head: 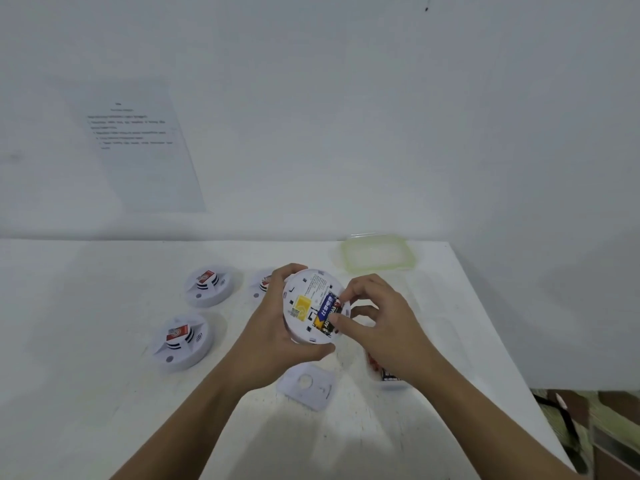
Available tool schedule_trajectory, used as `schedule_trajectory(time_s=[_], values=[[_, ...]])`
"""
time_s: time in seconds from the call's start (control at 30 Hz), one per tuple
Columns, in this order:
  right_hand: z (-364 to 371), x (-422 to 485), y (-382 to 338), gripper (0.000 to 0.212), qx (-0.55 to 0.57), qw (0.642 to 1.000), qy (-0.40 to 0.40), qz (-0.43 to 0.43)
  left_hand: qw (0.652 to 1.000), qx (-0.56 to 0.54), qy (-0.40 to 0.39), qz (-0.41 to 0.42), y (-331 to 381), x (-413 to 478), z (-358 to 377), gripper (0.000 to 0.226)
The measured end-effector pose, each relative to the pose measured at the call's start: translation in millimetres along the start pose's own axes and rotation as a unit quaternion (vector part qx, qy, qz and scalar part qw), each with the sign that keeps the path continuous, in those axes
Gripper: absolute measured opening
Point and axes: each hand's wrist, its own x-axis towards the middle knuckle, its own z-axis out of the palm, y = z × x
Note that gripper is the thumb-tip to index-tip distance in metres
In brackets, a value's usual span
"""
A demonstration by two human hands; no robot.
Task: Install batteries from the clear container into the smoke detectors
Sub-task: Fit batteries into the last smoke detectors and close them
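In the head view, both forearms are extended forward over the white table (104, 393) and meet near its middle. A round white smoke detector (304, 308) is held off the surface in the left hand (273, 329), back side turned up toward the camera; the fingers are curled over its far rim and the thumb is hooked under its near rim. The right hand (379, 322) is bent in from the right, and a blue-and-black battery (327, 311) is pinched between its thumb and forefinger, lying in the detector's compartment. The remaining fingers are loosely curled.

The clear container (389, 381) lies under the right wrist and is mostly hidden by it. Its greenish lid (377, 252) is seen beyond the right hand. A white back plate (308, 386) lies flat just below the left hand. To the left of that hand a second detector (207, 285) and a third detector (181, 341) are set face up; a fourth detector (261, 284) is partly covered behind its fingers.
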Motion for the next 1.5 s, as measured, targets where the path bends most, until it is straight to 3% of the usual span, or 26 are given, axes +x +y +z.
schedule_trajectory(time_s=[0.37, 0.53, 0.73, 0.9, 1.0, 1.17, 1.3, 1.5], values=[[-29.3, 14.6, 14.9, 0.025, -0.004, 0.992, 0.033, 0.120, 0.999, 0.023, -0.028, -0.003, 0.7, 28.5, 29.8, 0.092], [-32.0, 12.6, 11.1, 0.021, -0.057, 0.994, 0.072, 0.054, 1.000, 0.018, -0.012, 0.003, 0.6, 32.4, 31.7, 0.093], [-29.3, 2.7, 6.2, 0.013, -0.014, 0.998, 0.063, -0.015, 1.000, 0.008, 0.004, 0.001, -0.7, 26.5, 29.7, 0.095], [-26.3, -0.7, 3.1, 0.013, -0.035, 0.999, 0.037, -0.003, 1.000, 0.018, -0.013, -0.001, -2.0, 20.1, 33.7, 0.093], [-34.0, -0.2, -3.0, 0.014, 0.014, 0.999, 0.025, 0.025, 1.000, 0.010, -0.016, -0.002, -3.8, 21.0, 36.4, 0.093], [-60.0, -2.0, 0.5, 0.011, 0.063, 0.992, 0.101, 0.033, 1.000, -0.002, -0.014, -0.003, -3.6, 25.8, 35.2, 0.092], [-79.1, -8.8, 21.1, 0.010, -0.042, 0.991, 0.126, 0.015, 1.000, 0.000, -0.018, -0.015, -10.6, 29.3, 37.9, 0.092], [-93.8, -22.7, 54.8, 0.013, -0.228, 0.971, 0.068, 0.026, 0.998, -0.019, -0.043, -0.037, -22.7, 31.0, 50.5, 0.091]])
